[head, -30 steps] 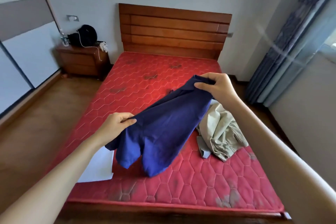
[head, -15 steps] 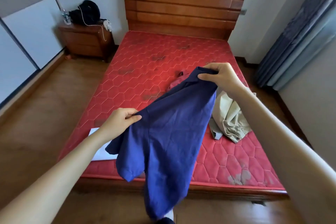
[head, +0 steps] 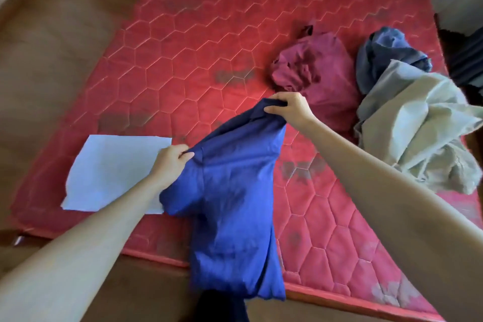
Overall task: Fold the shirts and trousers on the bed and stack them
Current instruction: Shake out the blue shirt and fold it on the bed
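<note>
1. Zero folded clothes visible; white sheet (head: pixel 115 172) at 9 o'clock.
2. Left hand (head: pixel 170 162) and right hand (head: pixel 290 107) pinch the blue shirt (head: pixel 230 206), hanging over the bed (head: pixel 209 34) edge at 6 o'clock.
3. Left to fold: maroon garment (head: pixel 313 70), grey-blue garment (head: pixel 386 52), beige garment (head: pixel 418 128), heaped at 2 o'clock.

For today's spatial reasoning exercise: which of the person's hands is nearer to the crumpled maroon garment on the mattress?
Right. The right hand grips the blue shirt just beside the maroon garment; the left hand holds the shirt's other side, farther away, by the white sheet.
</note>
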The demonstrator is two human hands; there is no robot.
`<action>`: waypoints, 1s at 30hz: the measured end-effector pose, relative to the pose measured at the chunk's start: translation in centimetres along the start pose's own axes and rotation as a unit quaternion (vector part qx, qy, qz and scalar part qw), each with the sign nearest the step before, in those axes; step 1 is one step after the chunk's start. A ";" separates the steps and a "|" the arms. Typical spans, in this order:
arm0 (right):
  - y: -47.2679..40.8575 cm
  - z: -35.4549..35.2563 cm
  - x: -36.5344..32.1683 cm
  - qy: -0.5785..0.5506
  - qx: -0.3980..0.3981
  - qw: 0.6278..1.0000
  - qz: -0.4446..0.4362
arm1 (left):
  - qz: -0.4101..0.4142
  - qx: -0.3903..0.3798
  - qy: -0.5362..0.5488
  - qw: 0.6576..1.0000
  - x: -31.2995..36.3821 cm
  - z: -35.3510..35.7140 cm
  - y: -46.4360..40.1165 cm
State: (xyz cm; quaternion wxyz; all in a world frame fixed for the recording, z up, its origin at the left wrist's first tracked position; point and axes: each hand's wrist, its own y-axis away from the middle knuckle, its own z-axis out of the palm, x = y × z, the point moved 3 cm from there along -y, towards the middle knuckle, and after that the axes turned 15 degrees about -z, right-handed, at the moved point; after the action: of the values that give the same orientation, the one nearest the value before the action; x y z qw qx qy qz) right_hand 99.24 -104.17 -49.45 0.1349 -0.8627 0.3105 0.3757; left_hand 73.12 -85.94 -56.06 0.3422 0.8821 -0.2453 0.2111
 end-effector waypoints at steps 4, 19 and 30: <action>-6.0 5.7 6.8 0.050 -0.018 0.999 0.009 | -0.009 0.025 -0.010 1.000 -2.2 3.8 -7.2; -24.4 10.7 19.3 0.116 0.055 0.992 0.000 | 0.026 0.132 -0.032 0.990 3.1 5.2 -30.3; -32.1 13.8 22.4 0.134 -0.002 0.991 -0.009 | 0.155 0.186 0.020 0.970 2.7 6.0 -36.1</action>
State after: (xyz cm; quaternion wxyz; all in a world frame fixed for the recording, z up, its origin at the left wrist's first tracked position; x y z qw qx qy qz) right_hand 123.66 -82.75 -75.29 0.0938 -0.9082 0.3176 0.2561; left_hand 97.34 -67.68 -76.69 0.1400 0.8771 -0.3289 0.3209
